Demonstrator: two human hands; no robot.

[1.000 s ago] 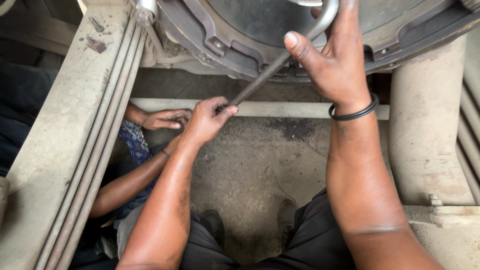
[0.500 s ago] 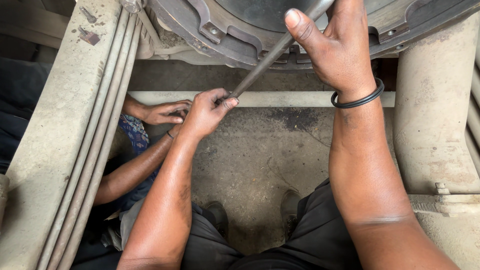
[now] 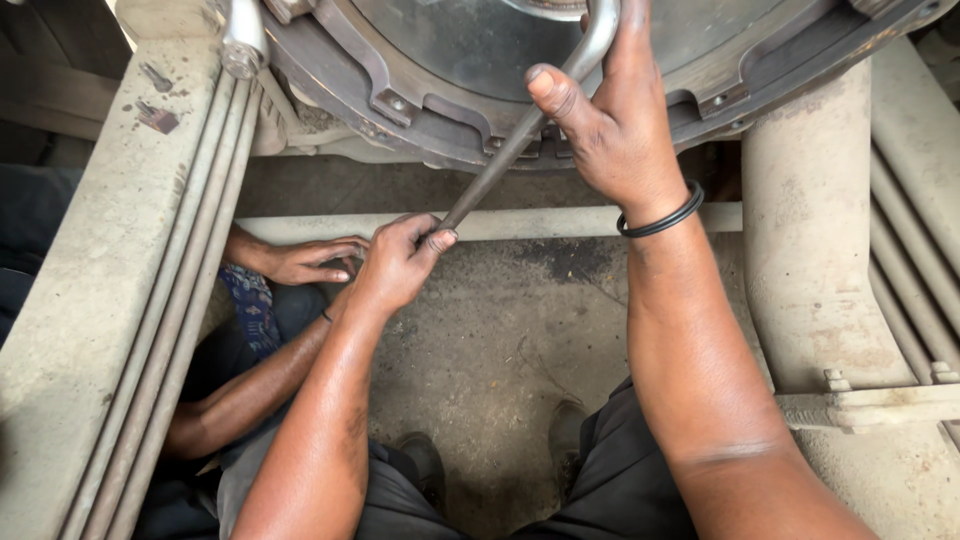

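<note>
Big round metal drum assembly (image 3: 480, 60) sits overhead, leaf springs (image 3: 150, 300) on my left, dusty beam (image 3: 810, 250) on my right, cross tube (image 3: 560, 222) running between them, stained concrete floor (image 3: 500, 370) below. Bent steel bar (image 3: 520, 140) runs diagonally from the drum's rim down toward the tube. My right hand (image 3: 615, 130) is wrapped round the bar's upper curved end, thumb sticking out free; my left hand (image 3: 400, 262) is closed tight on the lower tip. Risk as I see it: the bar slips off the rim under load, my right knuckles hit the drum edge, or the lower end swings. A second person's hand (image 3: 310, 262) rests just beside my left, right in that swing path. Loose thumb weakens grip. Black wristband (image 3: 660, 212) could snag.
</note>
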